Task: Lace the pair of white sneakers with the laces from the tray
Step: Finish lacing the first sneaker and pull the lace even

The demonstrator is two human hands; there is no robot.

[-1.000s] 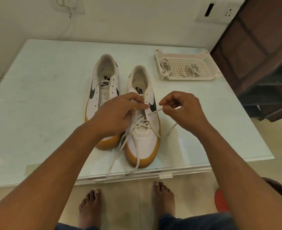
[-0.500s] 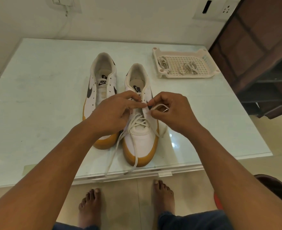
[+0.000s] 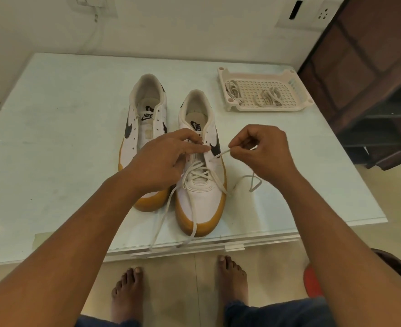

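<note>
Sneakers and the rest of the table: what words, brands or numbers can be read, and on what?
"NIKE": tongue label of the unlaced sneaker, with a swoosh under it.
"NIK…": insole print of the half-laced sneaker, turned sideways, the rest hidden.
Tray and wall socket: no readable text.

The right hand (image 3: 263, 154) pinched a lace (image 3: 220, 154) at the half-laced sneaker (image 3: 202, 199); the left hand (image 3: 161, 161) pressed on its upper. The unlaced sneaker (image 3: 145, 128) stood beside it on the surface (image 3: 53, 138).
</note>
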